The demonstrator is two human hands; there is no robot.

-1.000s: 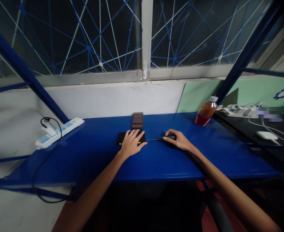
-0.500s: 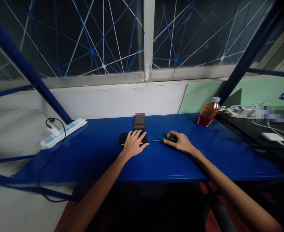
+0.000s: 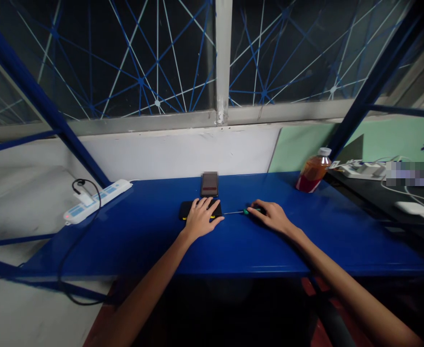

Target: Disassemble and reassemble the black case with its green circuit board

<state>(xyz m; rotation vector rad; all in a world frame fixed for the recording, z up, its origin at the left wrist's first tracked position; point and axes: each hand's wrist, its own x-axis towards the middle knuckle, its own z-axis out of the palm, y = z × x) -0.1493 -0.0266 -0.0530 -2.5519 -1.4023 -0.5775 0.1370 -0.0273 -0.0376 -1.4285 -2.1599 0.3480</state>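
Note:
My left hand rests with spread fingers on a black flat case that shows bits of yellow along its near edge. To the right, my right hand is closed around the handle of a screwdriver with a green collar. The thin shaft lies level and points left, its tip close to the right end of the case. Just behind the case is a dark phone-like device, its screen facing up. My fingers partly hide the handle.
On the blue table, a bottle of amber drink stands at the back right. A white power strip with a black cable lies at the left. Beyond the right side, a black surface carries white chargers and cables.
The fingers of my right hand have shifted slightly on the screwdriver handle. My left hand stays on the case. The whole view has moved a little.

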